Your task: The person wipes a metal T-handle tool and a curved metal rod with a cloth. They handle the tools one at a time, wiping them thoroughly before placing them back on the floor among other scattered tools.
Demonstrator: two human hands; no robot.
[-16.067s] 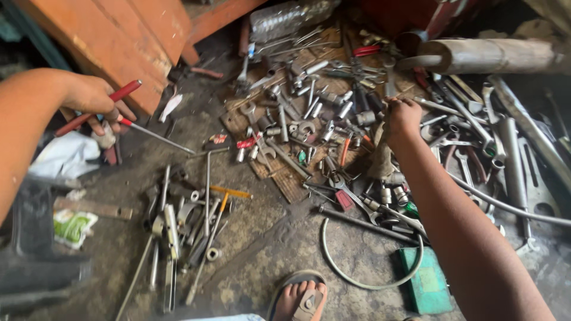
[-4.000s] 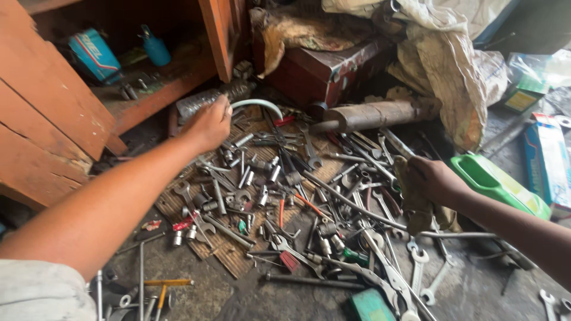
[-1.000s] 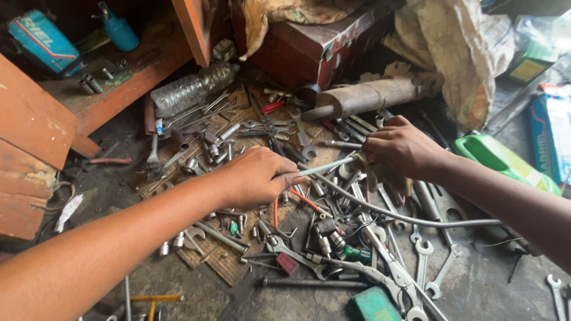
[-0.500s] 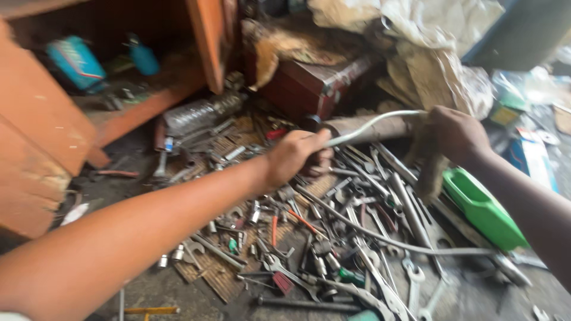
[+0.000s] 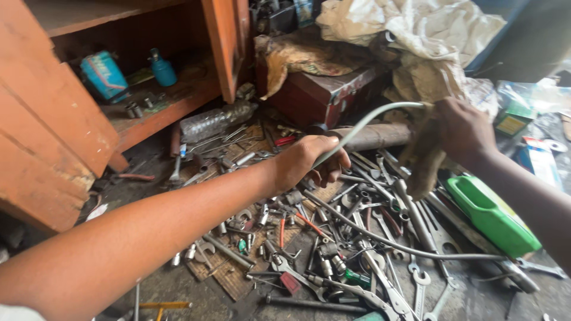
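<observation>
In the head view the left hand [image 5: 309, 161] is closed around a pale grey tube [image 5: 364, 122], fingers curled tight on its lower stretch, while the right hand [image 5: 461, 128] pinches the tube's upper end through a dirty brown rag [image 5: 425, 163] that hangs down from the fist. The tube arcs in the air between the two hands, above the heap of wrenches and sockets [image 5: 333, 232] spread over the woven mat [image 5: 229, 276] on the floor, and just in front of the rusty metal cylinder [image 5: 375, 135] and the dark red metal box [image 5: 321, 98]. The step in hand looks like wiping the tube along its length with the rag. To do it well, I judge the left hand should stay a firm anchor and hold the tube taut, so the rag hand can slide in one even stroke with the cloth wrapped all the way round, not just pressed on one side. Keeping the arc lifted clear of the heap should stop it snagging a loose tool or picking up fresh grime. A green plastic container [image 5: 491, 217] lies near the right forearm, toward the right edge of the floor; the orange wooden shelf [image 5: 160, 113] stands at the far left.
</observation>
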